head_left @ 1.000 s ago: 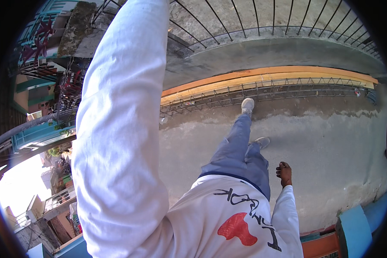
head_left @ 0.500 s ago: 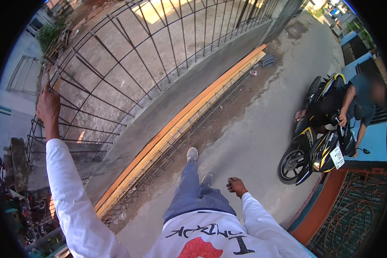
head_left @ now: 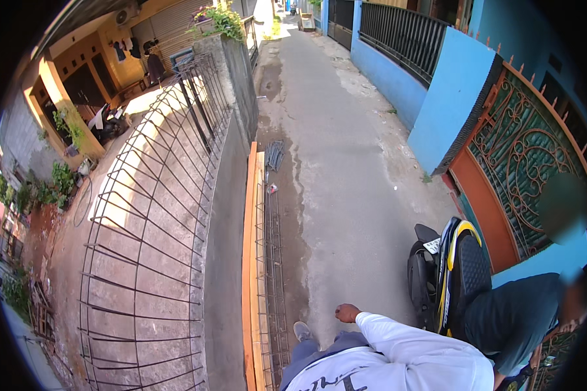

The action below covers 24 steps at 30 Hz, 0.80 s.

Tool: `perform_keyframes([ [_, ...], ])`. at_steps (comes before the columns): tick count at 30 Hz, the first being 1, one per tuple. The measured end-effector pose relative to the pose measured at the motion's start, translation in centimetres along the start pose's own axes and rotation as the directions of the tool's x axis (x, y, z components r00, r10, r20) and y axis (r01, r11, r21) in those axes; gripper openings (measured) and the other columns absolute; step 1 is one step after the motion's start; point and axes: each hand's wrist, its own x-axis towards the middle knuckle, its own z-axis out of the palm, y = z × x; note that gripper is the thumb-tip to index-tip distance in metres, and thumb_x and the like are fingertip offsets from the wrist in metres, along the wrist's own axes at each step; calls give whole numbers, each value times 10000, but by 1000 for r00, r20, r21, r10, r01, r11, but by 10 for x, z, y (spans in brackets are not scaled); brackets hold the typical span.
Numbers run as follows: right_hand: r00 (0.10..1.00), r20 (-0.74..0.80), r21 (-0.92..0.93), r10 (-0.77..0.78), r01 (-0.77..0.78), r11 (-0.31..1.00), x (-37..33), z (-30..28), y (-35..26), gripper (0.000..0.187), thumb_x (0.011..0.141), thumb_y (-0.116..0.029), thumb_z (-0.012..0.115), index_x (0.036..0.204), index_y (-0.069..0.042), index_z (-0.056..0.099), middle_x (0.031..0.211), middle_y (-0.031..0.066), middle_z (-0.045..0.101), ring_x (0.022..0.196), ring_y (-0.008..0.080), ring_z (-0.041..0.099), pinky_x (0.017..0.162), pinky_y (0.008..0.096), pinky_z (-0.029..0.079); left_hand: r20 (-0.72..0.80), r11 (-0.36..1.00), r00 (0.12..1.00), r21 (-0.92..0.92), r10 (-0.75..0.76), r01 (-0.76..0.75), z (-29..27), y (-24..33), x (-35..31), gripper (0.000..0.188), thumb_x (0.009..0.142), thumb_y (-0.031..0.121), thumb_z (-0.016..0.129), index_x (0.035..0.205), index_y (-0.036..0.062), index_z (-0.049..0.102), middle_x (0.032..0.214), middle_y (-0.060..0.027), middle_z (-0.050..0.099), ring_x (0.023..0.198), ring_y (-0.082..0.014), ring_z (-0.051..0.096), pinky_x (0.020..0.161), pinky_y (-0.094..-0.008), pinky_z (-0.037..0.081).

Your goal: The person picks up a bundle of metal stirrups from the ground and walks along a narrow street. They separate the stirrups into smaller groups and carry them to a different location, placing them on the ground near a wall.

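Observation:
My right hand [head_left: 347,313] hangs low over the grey lane, its fingers loosely curled with nothing visible in them. It touches nothing and is nearest to my trousers and shoe [head_left: 302,331]. My left hand is out of view. To the left of my legs, long orange-brown wooden boards [head_left: 249,260] lie along the foot of a low concrete wall [head_left: 225,260]. Beside them rests a long narrow cage of steel bars [head_left: 274,260]. A fence-like grid of upright reinforcing bars [head_left: 137,274] rises from the wall.
A bundle of short grey metal pieces [head_left: 275,155] lies beyond the boards' far end. Close on the right, a person [head_left: 515,313] sits on a black and yellow motorbike [head_left: 460,280]. Past them stand an ornate metal gate [head_left: 528,156] and blue walls [head_left: 460,98]. The paved lane [head_left: 346,163] runs ahead.
My left hand, earlier up on the bar grid at left, has left the view. My view has turned along the lane. The motorbike and rider have moved past me, toward the lower right.

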Motion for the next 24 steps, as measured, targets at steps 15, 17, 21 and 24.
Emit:
perform_keyframes([
  [15, 971, 152, 413, 183, -230, 881, 54, -48, -7, 328, 970, -210, 576, 1212, 3, 639, 896, 150, 723, 675, 217, 673, 557, 344, 558, 386, 904, 882, -216, -269, 370, -28, 5, 24, 559, 865, 83, 601, 1419, 132, 542, 1390, -130, 590, 1268, -348, 542, 1055, -452, 428],
  [17, 959, 197, 449, 205, -274, 851, 53, -65, -5, 344, 981, -203, 556, 1255, 4, 588, 884, 152, 709, 642, 210, 651, 525, 336, 537, 493, 878, 816, -188, -303, 439, -32, 19, 33, 564, 856, 107, 653, 1407, 159, 548, 1406, -116, 582, 1302, -337, 528, 1118, -437, 403],
  [21, 939, 258, 399, 227, -318, 860, 76, -83, -9, 315, 952, -166, 551, 1212, 3, 603, 810, 153, 689, 557, 214, 623, 451, 344, 502, 435, 874, 839, -198, -326, 443, -28, 20, 28, 552, 846, 144, 654, 1390, 190, 575, 1417, -90, 593, 1361, -320, 500, 1150, -420, 392],
  [24, 942, 322, 336, 92, -205, 919, 108, -95, -17, 325, 834, -142, 630, 1136, -21, 616, 819, 145, 681, 638, 263, 623, 530, 397, 509, 434, 876, 848, -221, -305, 428, -39, 6, 23, 637, 848, 158, 666, 1461, 182, 494, 1459, -110, 555, 1386, -329, 474, 1195, -418, 338],
])
